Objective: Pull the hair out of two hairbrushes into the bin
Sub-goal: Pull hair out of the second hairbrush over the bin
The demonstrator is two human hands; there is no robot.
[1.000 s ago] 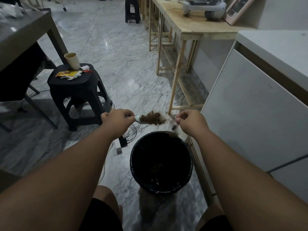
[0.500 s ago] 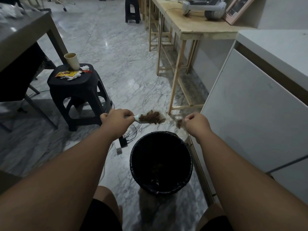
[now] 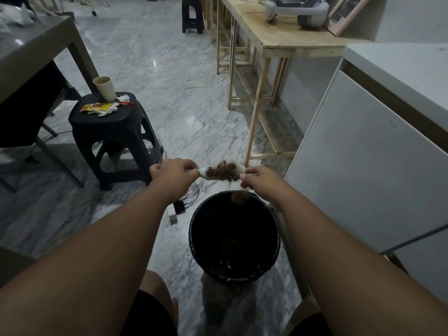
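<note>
No text can be read; the yellow printed wrapper (image 3: 95,107) on the black plastic stool (image 3: 126,122) is too blurred.

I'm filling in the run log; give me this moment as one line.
left hand: grips hairbrush handle | right hand: pinching hair at brush tip | hair clump: over bin
</note>
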